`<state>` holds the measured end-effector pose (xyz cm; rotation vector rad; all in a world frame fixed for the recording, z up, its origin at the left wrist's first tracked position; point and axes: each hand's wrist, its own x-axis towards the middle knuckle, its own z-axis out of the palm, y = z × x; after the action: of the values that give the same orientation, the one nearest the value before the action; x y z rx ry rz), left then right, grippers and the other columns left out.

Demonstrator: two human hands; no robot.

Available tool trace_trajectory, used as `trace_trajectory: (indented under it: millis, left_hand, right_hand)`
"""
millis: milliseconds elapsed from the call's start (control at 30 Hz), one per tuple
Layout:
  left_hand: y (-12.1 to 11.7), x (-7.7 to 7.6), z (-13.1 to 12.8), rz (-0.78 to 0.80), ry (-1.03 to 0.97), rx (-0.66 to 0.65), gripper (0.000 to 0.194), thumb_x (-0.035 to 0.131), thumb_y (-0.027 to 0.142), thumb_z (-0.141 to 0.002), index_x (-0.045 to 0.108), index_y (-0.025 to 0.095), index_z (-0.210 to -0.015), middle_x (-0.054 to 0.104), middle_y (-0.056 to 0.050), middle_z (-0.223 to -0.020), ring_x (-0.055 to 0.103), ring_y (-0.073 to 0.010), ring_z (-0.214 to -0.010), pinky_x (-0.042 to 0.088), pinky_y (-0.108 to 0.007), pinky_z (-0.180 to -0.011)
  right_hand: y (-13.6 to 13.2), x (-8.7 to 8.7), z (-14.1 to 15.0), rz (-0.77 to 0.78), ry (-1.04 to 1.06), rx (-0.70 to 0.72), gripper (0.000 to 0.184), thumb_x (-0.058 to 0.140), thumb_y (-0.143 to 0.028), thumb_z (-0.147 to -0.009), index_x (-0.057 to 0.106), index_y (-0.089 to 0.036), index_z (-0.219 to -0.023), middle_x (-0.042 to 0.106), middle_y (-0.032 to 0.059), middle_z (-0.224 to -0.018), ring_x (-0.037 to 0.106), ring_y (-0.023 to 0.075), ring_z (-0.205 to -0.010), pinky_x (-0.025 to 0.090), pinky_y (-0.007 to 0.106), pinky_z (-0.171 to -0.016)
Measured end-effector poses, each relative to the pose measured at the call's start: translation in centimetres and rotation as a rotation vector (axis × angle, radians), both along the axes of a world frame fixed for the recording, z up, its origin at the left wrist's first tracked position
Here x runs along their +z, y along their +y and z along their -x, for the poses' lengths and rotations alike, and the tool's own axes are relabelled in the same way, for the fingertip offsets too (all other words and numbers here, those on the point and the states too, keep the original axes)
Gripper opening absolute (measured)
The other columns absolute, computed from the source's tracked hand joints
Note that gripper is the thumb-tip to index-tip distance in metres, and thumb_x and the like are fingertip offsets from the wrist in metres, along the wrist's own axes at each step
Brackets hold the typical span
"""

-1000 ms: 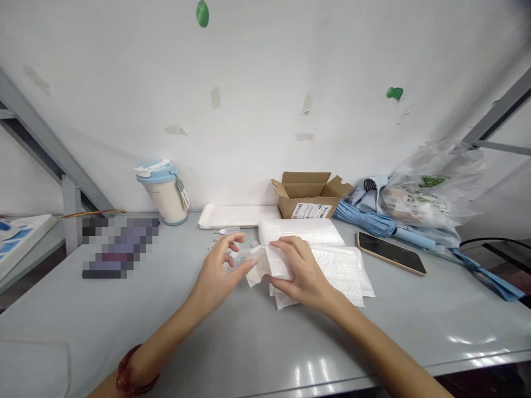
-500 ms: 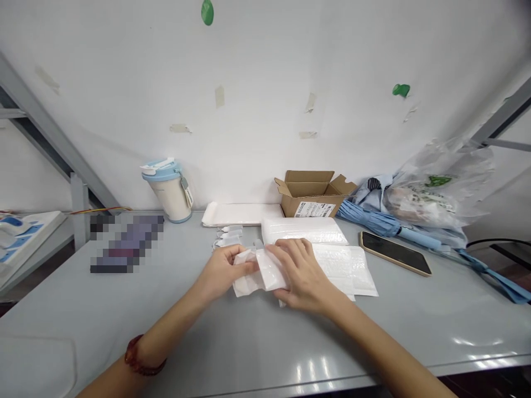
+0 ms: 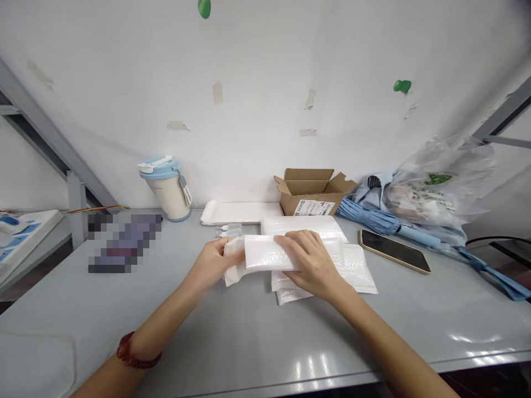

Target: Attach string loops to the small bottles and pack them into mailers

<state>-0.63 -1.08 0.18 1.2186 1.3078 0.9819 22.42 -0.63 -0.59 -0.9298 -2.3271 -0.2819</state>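
A white bubble mailer (image 3: 265, 255) is held between my two hands, above the table. My left hand (image 3: 213, 262) pinches the paper-like flap at its left end, with the thumb on top. Around the mailer's right part, my right hand (image 3: 313, 262) is closed, fingers over it and thumb below. More white bubble mailers (image 3: 359, 271) lie under and behind my right hand, partly covered by it. Several small clear plastic pieces (image 3: 228, 229) sit just behind my left hand; I cannot make out what they are.
At the back stand a tumbler (image 3: 168, 190), a stack of white envelopes (image 3: 244, 213) and an open cardboard box (image 3: 313, 196). To the right are a phone (image 3: 394, 251), a blue umbrella (image 3: 369, 216) and a plastic bag (image 3: 427, 193). A pixelated object (image 3: 128, 243) lies left.
My left hand went from open beside the mailer to pinching its flap. The flap has been drawn out leftward, and the mailer now lies flatter and straighter between my hands.
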Motion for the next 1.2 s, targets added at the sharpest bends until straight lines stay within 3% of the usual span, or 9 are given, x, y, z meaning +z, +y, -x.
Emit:
trace_trajectory:
  millis: [200,300,400,500,700,833,967,1067,1200]
  left_hand:
    - [0.1,-0.5,0.0,-0.405,0.291,0.163,0.023,0.054,0.038,-0.083,0.056,0.018,-0.070,0.055,0.001,-0.065,0.050,-0.0126,-0.060,0.040,-0.023,-0.052]
    - [-0.2,-1.7,-0.6,-0.697,0.627,-0.085,0.013,0.050,0.022,-0.085,0.062,0.019,-0.083,0.064,-0.004,-0.086,0.055,-0.0200,-0.085,0.047,-0.032,-0.072]
    - [-0.7,-3.0,-1.6,-0.926,0.861,-0.329,0.025,0.044,0.009,-0.085,0.064,0.019,-0.096,0.065,-0.007,-0.107,0.051,-0.0253,-0.105,0.044,-0.041,-0.087]
    - [-1.1,-4.0,-2.4,-0.951,1.001,-0.437,0.029,0.043,0.005,-0.084,0.063,0.019,-0.099,0.063,-0.008,-0.113,0.048,-0.0274,-0.111,0.044,-0.042,-0.088]
    - [-1.5,-5.1,-3.3,-0.950,1.091,-0.401,0.031,0.041,0.005,-0.085,0.059,0.014,-0.108,0.062,-0.012,-0.110,0.052,-0.0270,-0.106,0.045,-0.041,-0.084]
    - [-1.4,-5.1,-3.3,-0.981,1.018,-0.388,0.028,0.040,0.006,-0.087,0.062,0.015,-0.102,0.065,-0.011,-0.100,0.055,-0.0252,-0.097,0.047,-0.039,-0.078]
    - [-1.2,-3.6,-2.5,-0.991,0.683,-0.214,0.021,0.046,0.012,-0.088,0.065,0.019,-0.088,0.069,-0.006,-0.087,0.057,-0.0209,-0.088,0.049,-0.036,-0.076]
    - [-1.1,-1.6,-1.4,-0.757,0.440,0.006,0.011,0.058,0.024,-0.083,0.065,0.021,-0.074,0.067,-0.003,-0.076,0.058,-0.0164,-0.071,0.049,-0.030,-0.065]
    - [-1.1,0.9,0.2,-0.443,0.003,0.133,0.017,0.069,0.032,-0.074,0.067,0.018,-0.084,0.065,-0.001,-0.073,0.056,-0.0123,-0.058,0.049,-0.027,-0.058]
  right_hand:
    - [1.4,-0.1,-1.4,-0.033,0.255,-0.219,0.043,0.058,-0.022,-0.077,0.047,-0.021,-0.118,0.058,0.0107,-0.109,0.052,0.0283,-0.101,0.040,0.043,-0.083]
    - [1.9,0.0,-1.9,0.001,0.291,-0.269,0.040,0.059,-0.028,-0.079,0.048,-0.023,-0.116,0.058,0.0103,-0.109,0.053,0.0293,-0.102,0.041,0.045,-0.084]
    - [2.1,0.2,-2.4,0.003,0.324,-0.289,0.039,0.059,-0.032,-0.079,0.048,-0.023,-0.115,0.058,0.0107,-0.109,0.053,0.0298,-0.101,0.041,0.045,-0.084]
    - [2.1,0.3,-2.5,0.008,0.358,-0.296,0.040,0.061,-0.032,-0.078,0.048,-0.022,-0.115,0.058,0.0103,-0.109,0.053,0.0293,-0.101,0.042,0.044,-0.084]
    - [2.1,-0.2,-2.2,0.003,0.279,-0.242,0.042,0.059,-0.031,-0.078,0.046,-0.023,-0.117,0.057,0.0108,-0.111,0.052,0.0298,-0.104,0.039,0.045,-0.086]
    - [2.1,-0.3,-2.3,0.003,0.285,-0.243,0.041,0.059,-0.032,-0.078,0.046,-0.022,-0.116,0.057,0.0108,-0.110,0.052,0.0293,-0.103,0.039,0.045,-0.085]
    - [2.3,-0.3,-2.4,0.017,0.291,-0.243,0.041,0.059,-0.031,-0.078,0.047,-0.022,-0.116,0.057,0.0105,-0.109,0.052,0.0290,-0.102,0.039,0.044,-0.085]
    - [2.3,-0.5,-2.3,0.031,0.280,-0.236,0.043,0.058,-0.031,-0.078,0.047,-0.022,-0.118,0.057,0.0105,-0.110,0.052,0.0290,-0.102,0.039,0.044,-0.086]
    - [2.3,-0.8,-2.0,0.028,0.221,-0.220,0.043,0.057,-0.029,-0.078,0.045,-0.022,-0.120,0.057,0.0111,-0.112,0.051,0.0293,-0.105,0.038,0.044,-0.087]
